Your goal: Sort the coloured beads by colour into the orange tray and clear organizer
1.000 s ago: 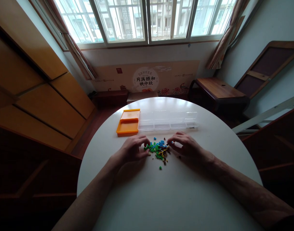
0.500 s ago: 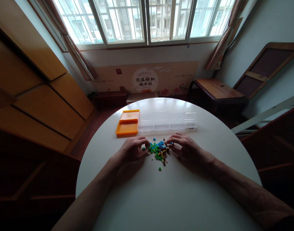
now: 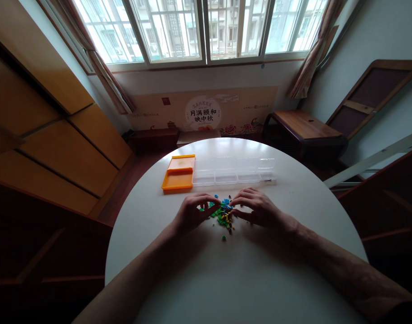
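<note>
Taking the brick pile (image 3: 223, 219) as our landmark, we are reading from left to right. The orange box (image 3: 177, 180) is lying beyond the pile and to its left, its lid seemingly folded back so that the tray is facing upward. The left hand (image 3: 194, 210) is bordering the pile on its left, held low, probably for fine picking among such small pieces. Its thumb and index finger are meeting, or nearly so, over the pile; at this size we are unable to tell whether they are pinching anything.

The pile itself is lying loosely on the white table (image 3: 206, 279), midway between both hands, presumably to suit either one. Green pieces are dominating its left and near parts, blue its far part, brown and yellow its right. A stray green piece (image 3: 224, 238) is lying on the near side of the pile. The clear case (image 3: 226, 179) is stretching beyond the pile, just beside the orange box, its compartments facing up. The right hand (image 3: 256, 208) is flanking the pile on its right, fingers curving inward and thumb set apart below them; again, we cannot be telling whether a piece is between the tips.
</note>
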Demonstrator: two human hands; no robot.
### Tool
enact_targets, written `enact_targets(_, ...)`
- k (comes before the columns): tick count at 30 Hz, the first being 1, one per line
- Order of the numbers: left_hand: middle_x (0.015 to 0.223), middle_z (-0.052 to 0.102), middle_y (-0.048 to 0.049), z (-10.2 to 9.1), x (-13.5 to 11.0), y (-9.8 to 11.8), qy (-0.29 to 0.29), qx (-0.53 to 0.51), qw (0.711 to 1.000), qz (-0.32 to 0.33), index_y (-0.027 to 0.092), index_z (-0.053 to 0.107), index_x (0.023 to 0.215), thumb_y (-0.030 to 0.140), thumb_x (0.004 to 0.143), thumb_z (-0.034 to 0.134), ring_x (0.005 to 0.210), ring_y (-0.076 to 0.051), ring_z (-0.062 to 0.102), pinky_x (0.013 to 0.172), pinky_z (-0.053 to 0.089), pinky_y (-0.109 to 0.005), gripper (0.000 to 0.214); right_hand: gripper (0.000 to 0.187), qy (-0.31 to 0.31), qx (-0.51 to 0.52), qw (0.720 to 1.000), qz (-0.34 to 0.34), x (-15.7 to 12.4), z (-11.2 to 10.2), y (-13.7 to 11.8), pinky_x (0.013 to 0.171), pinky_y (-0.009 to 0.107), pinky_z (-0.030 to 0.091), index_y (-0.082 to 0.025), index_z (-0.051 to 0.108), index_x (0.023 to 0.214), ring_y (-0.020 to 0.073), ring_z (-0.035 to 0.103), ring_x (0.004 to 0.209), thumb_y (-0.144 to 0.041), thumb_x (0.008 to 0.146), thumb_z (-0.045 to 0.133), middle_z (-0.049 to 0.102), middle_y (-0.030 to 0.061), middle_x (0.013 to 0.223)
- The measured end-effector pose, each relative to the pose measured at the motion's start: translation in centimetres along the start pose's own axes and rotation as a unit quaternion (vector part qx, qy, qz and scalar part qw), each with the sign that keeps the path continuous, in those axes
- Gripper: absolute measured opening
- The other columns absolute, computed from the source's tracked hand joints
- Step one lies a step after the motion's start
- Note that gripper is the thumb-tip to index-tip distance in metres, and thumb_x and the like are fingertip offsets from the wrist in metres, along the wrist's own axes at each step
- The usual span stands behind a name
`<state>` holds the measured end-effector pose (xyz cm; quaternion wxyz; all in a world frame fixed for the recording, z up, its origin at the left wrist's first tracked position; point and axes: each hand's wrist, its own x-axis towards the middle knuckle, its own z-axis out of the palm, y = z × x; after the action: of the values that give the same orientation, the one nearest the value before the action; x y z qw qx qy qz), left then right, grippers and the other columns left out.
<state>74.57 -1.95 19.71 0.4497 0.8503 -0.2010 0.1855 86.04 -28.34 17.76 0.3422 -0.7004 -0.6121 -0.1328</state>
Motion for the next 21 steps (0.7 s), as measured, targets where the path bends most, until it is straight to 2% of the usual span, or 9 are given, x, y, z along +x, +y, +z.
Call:
enact_targets(6,0.09,0.081,-0.0088,1.6,0.1,0.5,-0.017,-0.055,0.998,-0.01,0.019,0.087,0.103,0.035,0.098,0.081,0.072,-0.015,0.072,0.068,0.058,-0.024,0.018,0.018,0.01,-0.028,0.999,-0.04,0.1,0.0,-0.1,0.093,0.04,0.058,-0.026,0.074,0.12,0.0214,0.073,0.091,-0.03,0.103,0.077,0.082,0.0037,0.105)
enact_targets(10,0.091,0.081,-0.0083,1.9,-0.1,0.1,-0.02,-0.054,0.998,-0.005,0.02,0.087,0.102,0.035,0.1,0.08,0.074,-0.015,0.073,0.071,0.059,-0.025,0.016,0.011,0.022,-0.044,0.997,-0.067,0.2,-0.1,-0.2,0.095,0.04,0.057,-0.026,0.075,0.116,0.0196,0.072,0.086,-0.025,0.105,0.074,0.082,0.0013,0.101)
enact_targets(15,0.095,0.081,-0.0087,2.1,-0.2,-0.1,-0.008,-0.025,1.0,0.003,0.02,0.086,0.104,0.036,0.097,0.083,0.078,-0.016,0.075,0.075,0.061,-0.026,0.017,0.008,0.018,-0.037,0.998,-0.057,0.2,-0.1,-0.2,0.096,0.04,0.056,-0.024,0.074,0.114,0.0197,0.072,0.087,-0.026,0.106,0.072,0.081,0.0024,0.099)
enact_targets(19,0.091,0.08,-0.0067,1.1,0.0,-0.3,0.012,0.001,1.0,-0.006,0.02,0.084,0.102,0.035,0.1,0.079,0.073,-0.014,0.071,0.069,0.059,-0.025,0.016,0.006,0.019,-0.021,0.999,-0.026,0.1,-0.1,0.0,0.094,0.04,0.056,-0.024,0.074,0.11,0.0203,0.072,0.087,-0.028,0.106,0.072,0.081,0.0028,0.098)
enact_targets(21,0.092,0.079,-0.0051,-0.3,0.3,-0.7,0.06,0.043,0.997,-0.014,0.021,0.084,0.101,0.035,0.1,0.078,0.071,-0.013,0.068,0.067,0.057,-0.025,0.016,0.006,0.014,-0.02,1.0,-0.004,0.0,-0.2,0.1,0.092,0.04,0.057,-0.025,0.074,0.109,0.0208,0.072,0.087,-0.03,0.106,0.072,0.081,0.0029,0.098)
